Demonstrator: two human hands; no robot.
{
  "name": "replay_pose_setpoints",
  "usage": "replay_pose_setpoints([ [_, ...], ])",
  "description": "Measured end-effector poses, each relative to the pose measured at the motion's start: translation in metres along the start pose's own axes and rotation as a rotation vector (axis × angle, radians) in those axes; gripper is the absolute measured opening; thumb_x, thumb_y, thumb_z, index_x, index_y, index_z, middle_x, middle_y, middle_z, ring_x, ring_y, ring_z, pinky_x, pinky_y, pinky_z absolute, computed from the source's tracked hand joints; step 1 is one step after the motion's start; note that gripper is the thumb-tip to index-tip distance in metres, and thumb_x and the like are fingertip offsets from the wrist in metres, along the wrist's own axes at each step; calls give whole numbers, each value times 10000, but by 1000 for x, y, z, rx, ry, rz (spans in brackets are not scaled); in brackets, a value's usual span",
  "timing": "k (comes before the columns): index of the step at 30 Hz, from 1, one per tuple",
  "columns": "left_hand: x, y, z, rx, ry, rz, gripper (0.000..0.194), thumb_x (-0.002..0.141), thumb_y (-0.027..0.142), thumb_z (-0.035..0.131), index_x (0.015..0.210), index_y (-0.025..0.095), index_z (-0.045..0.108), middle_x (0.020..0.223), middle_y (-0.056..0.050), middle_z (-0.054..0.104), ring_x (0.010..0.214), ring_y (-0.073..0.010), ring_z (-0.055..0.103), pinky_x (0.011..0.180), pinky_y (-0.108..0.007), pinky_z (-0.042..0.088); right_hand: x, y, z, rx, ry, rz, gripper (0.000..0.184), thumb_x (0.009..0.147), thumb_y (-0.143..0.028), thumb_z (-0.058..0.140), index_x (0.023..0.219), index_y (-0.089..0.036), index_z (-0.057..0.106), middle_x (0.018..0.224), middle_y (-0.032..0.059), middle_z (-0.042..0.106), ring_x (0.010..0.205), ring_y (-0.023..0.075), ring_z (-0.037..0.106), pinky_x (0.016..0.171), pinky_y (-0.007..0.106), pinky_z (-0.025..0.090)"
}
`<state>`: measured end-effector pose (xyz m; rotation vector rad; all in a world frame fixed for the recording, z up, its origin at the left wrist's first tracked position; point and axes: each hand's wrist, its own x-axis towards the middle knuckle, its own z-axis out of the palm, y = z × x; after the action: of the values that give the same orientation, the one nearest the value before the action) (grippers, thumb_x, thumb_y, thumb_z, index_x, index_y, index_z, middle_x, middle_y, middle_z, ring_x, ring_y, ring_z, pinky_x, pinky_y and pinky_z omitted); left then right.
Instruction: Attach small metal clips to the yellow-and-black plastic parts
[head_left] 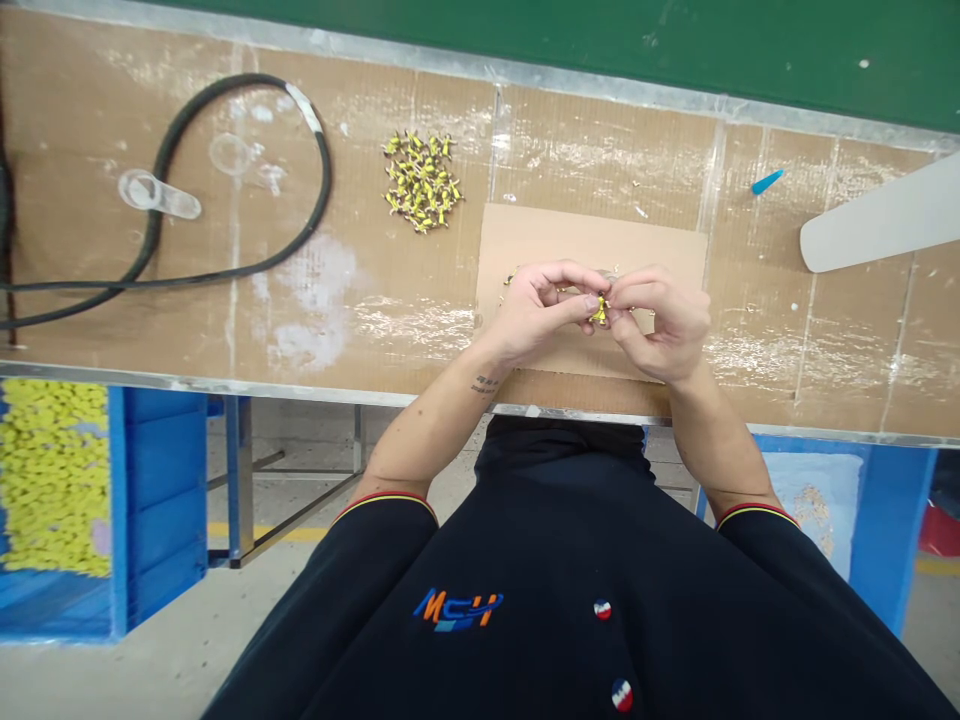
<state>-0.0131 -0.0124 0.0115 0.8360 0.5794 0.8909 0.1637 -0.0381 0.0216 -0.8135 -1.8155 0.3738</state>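
Observation:
My left hand [541,308] and my right hand [658,318] meet over a flat piece of cardboard [592,222] on the table. Between their fingertips is a small yellow figure-like piece [600,311], pinched from both sides. Its details are too small to make out. More small pieces lie on the cardboard, mostly hidden behind my hands; one yellow and dark piece [511,276] shows beside my left hand. To the left of the cardboard lies a pile of similar yellow and dark pieces [422,182].
A black hose [328,170] loops over the table's left side, near a clear plastic scoop-like item [161,194]. At the right are a blue pointed cap [767,182] and a white cylinder [877,225]. Below the table edge stand blue bins [161,490], one with many yellow pieces.

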Motion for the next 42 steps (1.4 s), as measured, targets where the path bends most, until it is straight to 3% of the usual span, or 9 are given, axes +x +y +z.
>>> replay_pose_setpoints([
  [17, 0, -1, -3, 78, 20, -1, 436, 692, 456, 971, 888, 134, 750, 791, -18, 757, 653, -99, 728, 628, -197, 633, 0, 1, -6, -167, -91, 25, 143, 903, -124, 623, 916, -253, 682, 876, 6, 768, 742, 153, 726, 664, 293, 594],
  [24, 0, 1, -3, 41, 27, -97, 483, 643, 464, 995, 880, 126, 744, 744, -16, 757, 645, -111, 737, 586, -179, 625, 1, 0, -8, -279, -66, -123, 130, 930, -129, 660, 917, -254, 694, 832, -6, 756, 719, 134, 709, 640, 252, 572],
  [30, -1, 2, -2, -17, 14, -101, 448, 648, 418, 1002, 874, 126, 749, 709, -14, 757, 642, -112, 742, 579, -170, 625, 2, -1, -11, -374, -99, -188, 129, 943, -133, 655, 905, -255, 673, 797, -18, 746, 671, 124, 683, 590, 249, 542],
  [35, -1, 5, -2, -46, -26, -132, 426, 644, 390, 1008, 843, 120, 747, 682, -19, 751, 625, -119, 742, 545, -159, 605, 2, 2, -15, -321, -138, -204, 118, 958, -162, 642, 962, -272, 685, 818, -18, 745, 676, 128, 678, 605, 260, 544],
  [42, -1, 6, -1, -98, -72, -185, 429, 649, 396, 1005, 864, 126, 750, 702, -13, 754, 638, -117, 745, 579, -169, 621, 0, 4, -13, -253, -96, -212, 161, 948, -147, 649, 1005, -289, 699, 792, -28, 718, 677, 128, 658, 605, 258, 534],
])
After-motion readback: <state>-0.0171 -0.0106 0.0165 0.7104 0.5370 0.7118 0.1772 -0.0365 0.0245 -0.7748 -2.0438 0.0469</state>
